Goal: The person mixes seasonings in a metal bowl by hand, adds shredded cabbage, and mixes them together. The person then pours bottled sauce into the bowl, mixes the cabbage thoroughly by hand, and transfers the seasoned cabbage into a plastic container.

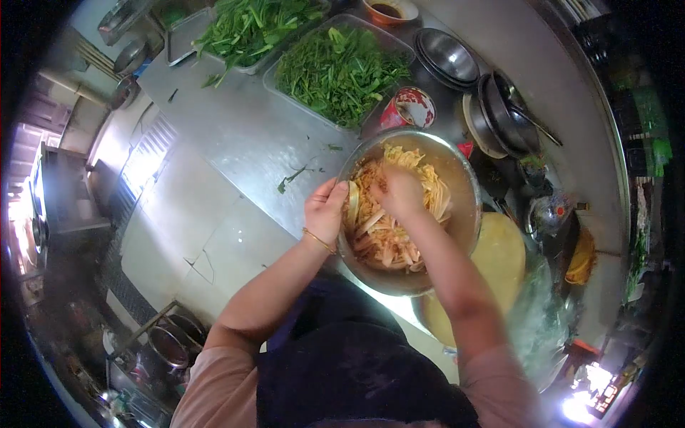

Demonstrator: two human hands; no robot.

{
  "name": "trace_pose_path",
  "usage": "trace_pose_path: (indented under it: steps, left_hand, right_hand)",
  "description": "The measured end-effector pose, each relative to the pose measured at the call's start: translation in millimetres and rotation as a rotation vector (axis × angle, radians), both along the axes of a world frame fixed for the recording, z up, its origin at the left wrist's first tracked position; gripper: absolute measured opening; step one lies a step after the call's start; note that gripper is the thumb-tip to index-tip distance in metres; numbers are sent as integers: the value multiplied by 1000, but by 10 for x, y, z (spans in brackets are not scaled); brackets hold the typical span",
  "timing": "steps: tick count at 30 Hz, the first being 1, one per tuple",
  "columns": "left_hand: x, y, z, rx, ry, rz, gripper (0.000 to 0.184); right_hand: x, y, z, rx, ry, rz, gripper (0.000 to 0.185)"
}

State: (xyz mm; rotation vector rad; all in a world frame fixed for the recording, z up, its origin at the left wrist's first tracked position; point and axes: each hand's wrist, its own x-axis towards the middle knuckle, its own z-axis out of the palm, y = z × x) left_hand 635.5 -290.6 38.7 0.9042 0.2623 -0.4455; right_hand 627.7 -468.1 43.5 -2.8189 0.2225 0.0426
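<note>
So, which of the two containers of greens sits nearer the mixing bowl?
The container beside the red can; the other container lies farther from the mixing bowl, toward the picture's upper left.

Left hand (327, 209) curls in a grip. Right hand (402, 191) blurred, grip unclear. Left forearm (287, 280) and right forearm (444, 258) both bare, angling inward.

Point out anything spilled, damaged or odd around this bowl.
Loose green scraps lie on the metal counter left of the bowl, apart from the heaped greens, so they look dropped. The red can looks blotchy around its opening; wear or residue, I cannot tell.
</note>
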Motion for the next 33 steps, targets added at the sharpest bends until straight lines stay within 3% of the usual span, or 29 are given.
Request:
trace_pose_path:
  steps: [2,5,8,11,14,17,21,23,26,28,29,31,33]
  left_hand:
    - [3,8,29,-8,15,-14,25]
    - [5,30,49,12,16,-25,25]
    - [13,9,7,45,8,-9,25]
    - [0,16,39,24,-3,-34,25]
    - [15,20,12,3,-3,-36,26]
    - [14,23,-75,-11,-13,-25,27]
    - [15,30,-150,22,-17,-27,27]
    - [25,24,-172,33,-21,-23,26]
    - [31,31,-173,25,-4,-13,26]
    - [22,35,-61,22,15,-8,27]
    - [36,63,-164,9,-7,-49,25]
    - [17,67,28,11,2,-57,24]
    - [32,55,106,24,13,-92,25]
  right_hand:
    - [-83,-101,-81,-48,-89,108,18]
    - [-141,-133,-92,161,-213,107,19]
    - [-276,2,-33,918,-246,-286,15]
    - [-328,-36,140,1196,-205,-365,12]
    - [-364,54,421,1386,-189,-543,9]
    - [-457,102,705,1538,-151,-564,11]
    - [-585,60,796,1605,-219,-586,3]
    - [-644,93,939,1590,-241,-648,10]
    - [-881,279,1319,1263,-335,-496,9]
    - [-1201,412,1878,1058,-283,-232,5]
    - [-1311,442,2128,1043,-383,34,6]
    - [-1480,404,2522,1251,-360,490,9]
    - [-1440,363,2695,1485,-28,867,17]
